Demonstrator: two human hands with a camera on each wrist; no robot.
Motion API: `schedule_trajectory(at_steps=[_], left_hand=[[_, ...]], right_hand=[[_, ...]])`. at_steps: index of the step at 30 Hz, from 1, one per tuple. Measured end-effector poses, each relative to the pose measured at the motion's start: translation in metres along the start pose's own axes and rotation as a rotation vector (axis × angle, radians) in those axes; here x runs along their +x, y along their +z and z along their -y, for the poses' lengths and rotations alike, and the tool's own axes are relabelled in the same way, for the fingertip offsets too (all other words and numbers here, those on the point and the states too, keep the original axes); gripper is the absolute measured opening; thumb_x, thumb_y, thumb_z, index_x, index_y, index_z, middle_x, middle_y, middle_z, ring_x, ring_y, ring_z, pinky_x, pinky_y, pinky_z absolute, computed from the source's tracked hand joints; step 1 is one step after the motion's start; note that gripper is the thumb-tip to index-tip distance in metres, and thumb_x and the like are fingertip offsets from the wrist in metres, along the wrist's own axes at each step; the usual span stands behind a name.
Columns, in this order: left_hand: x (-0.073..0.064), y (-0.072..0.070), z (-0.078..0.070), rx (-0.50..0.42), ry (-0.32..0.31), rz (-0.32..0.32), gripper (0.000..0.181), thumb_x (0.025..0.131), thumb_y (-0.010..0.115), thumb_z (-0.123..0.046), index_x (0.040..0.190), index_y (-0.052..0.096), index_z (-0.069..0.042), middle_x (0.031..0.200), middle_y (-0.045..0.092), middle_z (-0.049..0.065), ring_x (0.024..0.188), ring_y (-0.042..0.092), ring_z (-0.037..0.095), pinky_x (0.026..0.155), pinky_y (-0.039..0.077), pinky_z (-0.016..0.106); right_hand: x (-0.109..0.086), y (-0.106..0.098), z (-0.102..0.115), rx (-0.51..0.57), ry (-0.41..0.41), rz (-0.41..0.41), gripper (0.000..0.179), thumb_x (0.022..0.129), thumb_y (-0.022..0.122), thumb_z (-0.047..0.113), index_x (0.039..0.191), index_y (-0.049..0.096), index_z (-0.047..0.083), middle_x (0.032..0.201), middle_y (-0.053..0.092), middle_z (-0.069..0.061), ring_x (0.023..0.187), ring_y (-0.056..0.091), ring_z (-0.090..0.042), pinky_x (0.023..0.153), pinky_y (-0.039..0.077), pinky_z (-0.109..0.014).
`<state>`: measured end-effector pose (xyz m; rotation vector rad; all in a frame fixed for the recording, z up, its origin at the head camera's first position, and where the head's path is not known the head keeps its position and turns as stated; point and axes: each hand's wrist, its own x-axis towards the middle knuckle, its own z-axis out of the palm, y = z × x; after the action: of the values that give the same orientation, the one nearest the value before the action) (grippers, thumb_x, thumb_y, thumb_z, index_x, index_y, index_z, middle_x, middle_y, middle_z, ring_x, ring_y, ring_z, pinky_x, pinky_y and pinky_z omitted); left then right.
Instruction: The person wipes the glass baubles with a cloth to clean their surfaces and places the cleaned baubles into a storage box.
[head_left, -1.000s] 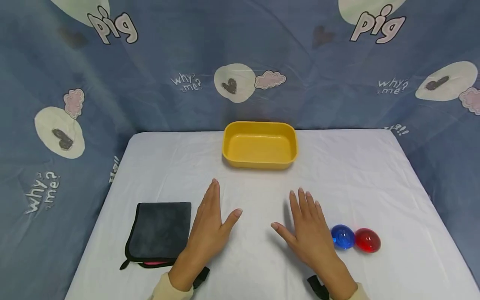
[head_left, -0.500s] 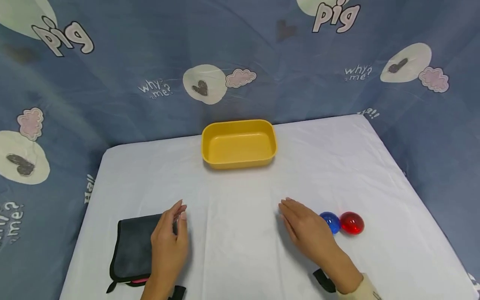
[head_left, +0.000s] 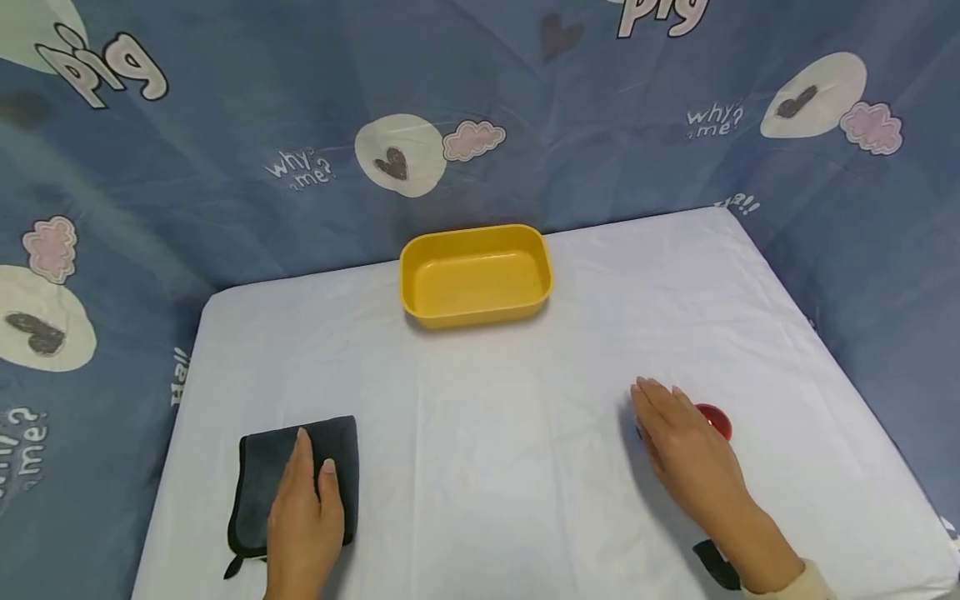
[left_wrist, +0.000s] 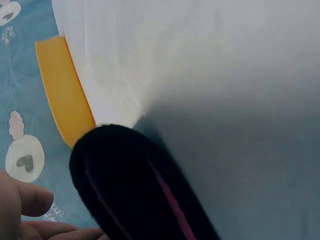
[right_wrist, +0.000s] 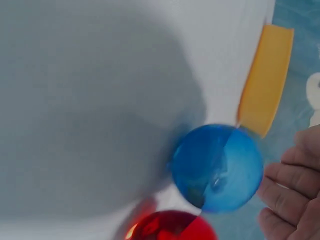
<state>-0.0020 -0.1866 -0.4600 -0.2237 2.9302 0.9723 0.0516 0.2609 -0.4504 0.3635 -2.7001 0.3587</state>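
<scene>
In the head view my left hand (head_left: 303,525) lies over a dark grey zip pouch (head_left: 258,475) with black edging, its index finger and thumb extended across it. The left wrist view shows the pouch end-on, with a pink strip along its side (left_wrist: 172,202) and fingertips beside it. My right hand (head_left: 690,458) is over two shiny balls on the right, palm down. A red ball (head_left: 717,419) peeks out past its knuckles; the blue ball is nearly covered there. In the right wrist view the blue ball (right_wrist: 217,167) sits right by the fingertips, the red one below it.
A yellow rectangular tray (head_left: 476,319) stands at the back middle of the white cloth-covered table (head_left: 480,450). Blue printed fabric (head_left: 300,217) hangs behind the table and along both sides. A black wrist strap (head_left: 717,565) shows at the right wrist.
Both hands have moved apart from the middle of the table: the left to the pouch, the right over the balls. The head view has shifted and tilted a little.
</scene>
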Motion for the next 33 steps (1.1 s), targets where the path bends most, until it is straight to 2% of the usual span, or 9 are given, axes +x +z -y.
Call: schedule_trajectory(at_steps=[4, 8, 11, 16, 20, 24, 28, 32, 33], left_hand=[[0.000, 0.002, 0.001, 0.034, 0.010, 0.054, 0.069, 0.113, 0.042, -0.029, 0.164, 0.009, 0.003, 0.169, 0.014, 0.026, 0.154, 0.017, 0.048, 0.122, 0.017, 0.065], [0.003, 0.013, -0.002, 0.079, 0.069, 0.132, 0.079, 0.111, 0.048, -0.035, 0.164, 0.004, 0.004, 0.169, 0.011, 0.027, 0.156, 0.013, 0.044, 0.124, 0.014, 0.061], [0.004, 0.027, -0.005, 0.098, 0.108, 0.199, 0.088, 0.108, 0.052, -0.045, 0.164, 0.004, 0.003, 0.170, 0.009, 0.025, 0.157, 0.010, 0.041, 0.125, 0.011, 0.060], [0.003, 0.041, -0.004, 0.169, 0.179, 0.287, 0.108, 0.097, 0.062, -0.063, 0.165, 0.008, 0.002, 0.172, 0.002, 0.021, 0.159, 0.000, 0.038, 0.125, 0.002, 0.061], [0.003, 0.037, 0.002, 0.256, 0.231, 0.342, 0.118, 0.091, 0.070, -0.065, 0.165, 0.007, 0.001, 0.172, -0.005, 0.021, 0.159, -0.006, 0.038, 0.125, -0.002, 0.060], [0.003, 0.028, 0.009, 0.289, 0.285, 0.342, 0.109, 0.095, 0.071, -0.053, 0.165, 0.008, 0.002, 0.172, -0.006, 0.021, 0.158, -0.006, 0.039, 0.125, 0.000, 0.061], [0.003, 0.019, 0.011, 0.262, 0.328, 0.313, 0.090, 0.101, 0.067, -0.031, 0.163, 0.013, 0.006, 0.172, -0.001, 0.024, 0.158, -0.002, 0.041, 0.123, 0.003, 0.064], [0.004, 0.015, 0.009, 0.179, 0.305, 0.319, 0.078, 0.103, 0.060, -0.016, 0.162, 0.016, 0.009, 0.171, 0.001, 0.024, 0.158, -0.002, 0.041, 0.124, 0.002, 0.063], [0.004, 0.014, 0.008, 0.144, 0.285, 0.333, 0.076, 0.104, 0.058, -0.015, 0.162, 0.015, 0.008, 0.172, 0.001, 0.023, 0.158, -0.003, 0.040, 0.124, 0.001, 0.063]], right_hand=[[-0.014, -0.008, -0.012, -0.013, 0.029, 0.010, 0.060, 0.111, 0.047, 0.042, 0.136, 0.061, -0.011, 0.138, 0.061, -0.029, 0.125, 0.059, -0.044, 0.117, 0.037, -0.054], [-0.035, -0.023, -0.025, -0.039, 0.094, 0.066, 0.097, 0.105, 0.025, 0.071, 0.138, 0.057, -0.013, 0.141, 0.056, -0.033, 0.130, 0.054, -0.047, 0.126, 0.020, -0.049], [-0.052, -0.036, -0.033, -0.088, 0.173, 0.180, 0.102, 0.095, 0.053, 0.075, 0.142, 0.051, -0.015, 0.145, 0.050, -0.036, 0.137, 0.047, -0.049, 0.127, 0.010, -0.051], [-0.073, -0.042, -0.039, -0.174, 0.276, 0.352, 0.111, 0.071, 0.092, 0.048, 0.147, 0.043, -0.017, 0.148, 0.043, -0.040, 0.141, 0.039, -0.053, 0.126, -0.002, -0.052], [-0.082, -0.037, -0.036, -0.143, 0.250, 0.294, 0.113, 0.090, 0.054, 0.081, 0.146, 0.044, -0.017, 0.145, 0.046, -0.041, 0.141, 0.038, -0.053, 0.127, 0.000, -0.051], [-0.084, -0.030, -0.031, -0.085, 0.194, 0.175, 0.113, 0.097, 0.011, 0.080, 0.144, 0.047, -0.016, 0.141, 0.051, -0.039, 0.143, 0.039, -0.050, 0.128, 0.006, -0.051], [-0.080, -0.025, -0.026, -0.042, 0.194, 0.141, 0.105, 0.100, 0.015, 0.076, 0.145, 0.048, -0.014, 0.142, 0.051, -0.038, 0.140, 0.042, -0.051, 0.127, 0.010, -0.055], [-0.072, -0.022, -0.025, -0.023, 0.216, 0.166, 0.078, 0.098, 0.070, 0.046, 0.145, 0.049, -0.013, 0.141, 0.052, -0.038, 0.132, 0.048, -0.053, 0.126, 0.010, -0.056], [-0.071, -0.022, -0.026, -0.020, 0.212, 0.160, 0.076, 0.099, 0.070, 0.044, 0.144, 0.049, -0.013, 0.140, 0.053, -0.038, 0.130, 0.049, -0.053, 0.126, 0.011, -0.056]])
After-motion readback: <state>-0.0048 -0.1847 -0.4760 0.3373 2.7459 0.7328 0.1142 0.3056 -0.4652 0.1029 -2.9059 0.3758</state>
